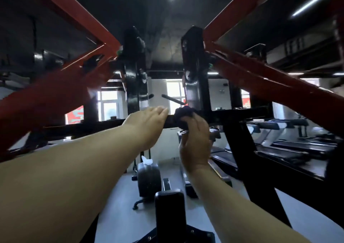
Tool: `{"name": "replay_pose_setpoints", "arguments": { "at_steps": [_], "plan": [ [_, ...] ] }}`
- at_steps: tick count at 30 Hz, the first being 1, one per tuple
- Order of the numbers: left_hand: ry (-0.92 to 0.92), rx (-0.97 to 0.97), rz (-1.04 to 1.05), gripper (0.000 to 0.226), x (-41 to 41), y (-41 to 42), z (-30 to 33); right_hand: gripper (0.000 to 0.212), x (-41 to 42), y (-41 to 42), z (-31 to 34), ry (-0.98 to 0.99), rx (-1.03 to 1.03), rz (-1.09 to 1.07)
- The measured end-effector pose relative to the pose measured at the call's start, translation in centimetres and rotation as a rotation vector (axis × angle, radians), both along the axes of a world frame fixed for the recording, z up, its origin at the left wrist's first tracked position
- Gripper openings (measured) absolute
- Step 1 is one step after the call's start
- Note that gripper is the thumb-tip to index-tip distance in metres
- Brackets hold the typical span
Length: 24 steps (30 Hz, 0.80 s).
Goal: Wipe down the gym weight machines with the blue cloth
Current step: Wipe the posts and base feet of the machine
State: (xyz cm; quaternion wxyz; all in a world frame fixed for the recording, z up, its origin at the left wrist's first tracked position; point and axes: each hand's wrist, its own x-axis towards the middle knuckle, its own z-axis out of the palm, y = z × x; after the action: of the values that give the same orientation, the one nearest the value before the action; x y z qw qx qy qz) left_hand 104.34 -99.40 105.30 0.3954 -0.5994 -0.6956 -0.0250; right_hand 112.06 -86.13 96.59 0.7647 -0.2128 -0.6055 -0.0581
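Note:
A weight machine fills the view, with red arms (61, 79) slanting up on both sides and a black horizontal crossbar (238, 114) in front of me. My right hand (195, 142) is shut on a bunched dark cloth (183, 115) and presses it against the crossbar just right of centre. My left hand (147, 121) rests over the same bar to the left of the cloth, fingers curled on top. Two black upright plates (135, 71) rise above the bar. The cloth looks almost black in this light.
A black padded seat back (170, 211) stands right below my arms. Behind it on the grey floor is a rowing machine (149, 179). Treadmills (290, 146) line the right side. Bright windows (109, 103) are at the back wall.

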Motion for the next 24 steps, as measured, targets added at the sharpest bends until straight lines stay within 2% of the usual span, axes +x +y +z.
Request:
{"name": "replay_pose_setpoints", "arguments": {
  "at_steps": [2, 6, 8, 11, 15, 17, 19, 22, 24],
  "plan": [
    [-0.015, 0.030, 0.003, 0.055, 0.3, 1.5, 0.1, 0.051, 1.0, 0.6, -0.4, 0.004, -0.044, 0.033],
    [0.094, 0.077, 0.090, 0.025, 1.4, 2.7, 0.8, 0.057, 5.4, 2.6, 1.8, 0.320, -0.545, 0.222],
    [0.159, 0.091, 0.152, 0.018, 2.3, 3.1, 1.0, 0.055, 6.6, 3.6, 2.9, 0.356, -0.657, 0.261],
    [0.191, 0.109, 0.216, 0.012, 3.3, 3.9, 1.1, 0.055, 5.6, 3.4, 3.6, 0.318, -0.718, 0.204],
    [0.205, -0.001, 0.286, 0.012, 4.7, 4.9, 2.3, 0.055, 5.3, 3.8, 3.8, 0.338, -0.721, 0.175],
    [0.179, -0.052, 0.305, 0.008, 5.4, 5.1, 3.1, 0.053, 7.3, 6.1, 5.0, 0.401, -0.789, 0.187],
    [0.146, -0.069, 0.328, 0.005, 5.8, 5.5, 3.5, 0.061, 8.8, 7.5, 6.3, 0.393, -0.886, 0.189],
    [0.108, -0.068, 0.340, 0.015, 5.9, 5.7, 3.9, 0.065, 7.6, 7.3, 6.7, 0.386, -0.931, 0.207],
    [0.096, -0.069, 0.335, 0.014, 6.1, 5.8, 3.9, 0.062, 6.7, 7.9, 6.7, 0.418, -0.901, 0.196]
  ]
}}
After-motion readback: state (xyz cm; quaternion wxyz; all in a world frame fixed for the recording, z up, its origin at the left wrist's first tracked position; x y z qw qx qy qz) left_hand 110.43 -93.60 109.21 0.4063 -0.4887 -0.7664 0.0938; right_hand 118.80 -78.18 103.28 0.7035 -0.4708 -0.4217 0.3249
